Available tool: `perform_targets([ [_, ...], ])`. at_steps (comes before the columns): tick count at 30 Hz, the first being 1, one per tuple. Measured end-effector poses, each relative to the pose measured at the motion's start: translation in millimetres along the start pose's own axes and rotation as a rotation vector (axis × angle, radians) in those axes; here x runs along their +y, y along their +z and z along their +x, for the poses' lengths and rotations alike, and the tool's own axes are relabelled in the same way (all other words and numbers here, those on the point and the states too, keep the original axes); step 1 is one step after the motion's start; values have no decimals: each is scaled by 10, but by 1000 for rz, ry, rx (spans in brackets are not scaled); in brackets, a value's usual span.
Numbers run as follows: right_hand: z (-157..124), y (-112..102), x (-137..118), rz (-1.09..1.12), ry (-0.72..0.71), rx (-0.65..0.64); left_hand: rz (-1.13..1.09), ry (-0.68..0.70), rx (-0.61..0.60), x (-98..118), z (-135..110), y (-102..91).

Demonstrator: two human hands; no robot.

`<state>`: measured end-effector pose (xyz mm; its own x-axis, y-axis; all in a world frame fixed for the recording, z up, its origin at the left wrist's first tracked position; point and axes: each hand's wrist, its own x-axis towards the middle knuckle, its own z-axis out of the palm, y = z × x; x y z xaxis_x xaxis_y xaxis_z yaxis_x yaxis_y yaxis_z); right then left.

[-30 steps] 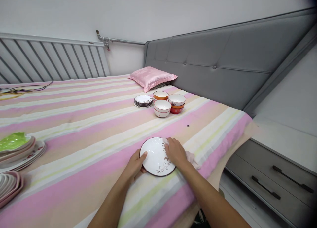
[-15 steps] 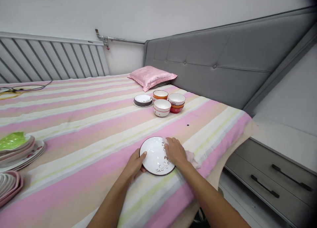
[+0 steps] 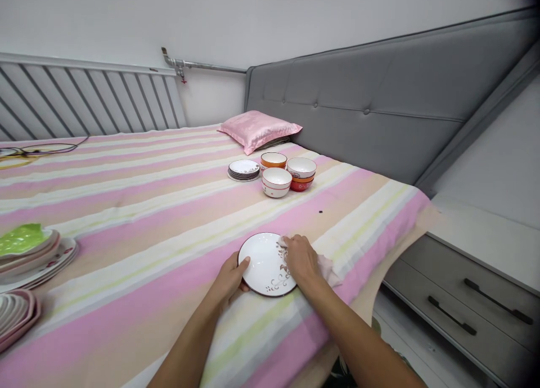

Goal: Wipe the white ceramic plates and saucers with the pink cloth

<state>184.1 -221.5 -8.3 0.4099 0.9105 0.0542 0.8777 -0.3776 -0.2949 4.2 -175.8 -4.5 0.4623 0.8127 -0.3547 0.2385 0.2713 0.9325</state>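
Brightness: bright and even; the wall and striped sheet (image 3: 147,208) look pale, a little washed.
Source: diffuse, from above.
Shadows: thin, soft ones under my left hand (image 3: 230,278), the plate (image 3: 264,261), and the cloth (image 3: 327,267) beneath my right hand (image 3: 300,258).
Glare: a mild sheen on the plate and the pink pillow (image 3: 257,129).
Edges: straight lines bow; the right corners darken.
Focus: sharp throughout, with no motion blur.

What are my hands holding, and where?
The left hand grips the white plate at its left rim. The right hand presses a bunched pink cloth on its right side.
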Motion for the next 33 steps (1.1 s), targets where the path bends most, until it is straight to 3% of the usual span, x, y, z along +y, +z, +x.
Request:
perform_targets([
  [4,-11,-87,-24,125,25,62,-50,7,10,4,-10,11],
  [10,116,-50,-39,383,-60,314,-14,156,12,5,-9,38],
  [12,133,46,-62,363,-97,245,11,187,18,-16,7,39],
  [14,120,151,-94,302,-139,90,31,205,26,-45,26,34],
  [19,48,258,-172,247,-223,-173,29,148,69,-84,56,20],
  [28,15,118,-331,361,-538,-251,-78,78,114,-164,95,24],
  [33,-68,-25,-398,453,-683,-367,-105,17,97,-154,136,10],
])
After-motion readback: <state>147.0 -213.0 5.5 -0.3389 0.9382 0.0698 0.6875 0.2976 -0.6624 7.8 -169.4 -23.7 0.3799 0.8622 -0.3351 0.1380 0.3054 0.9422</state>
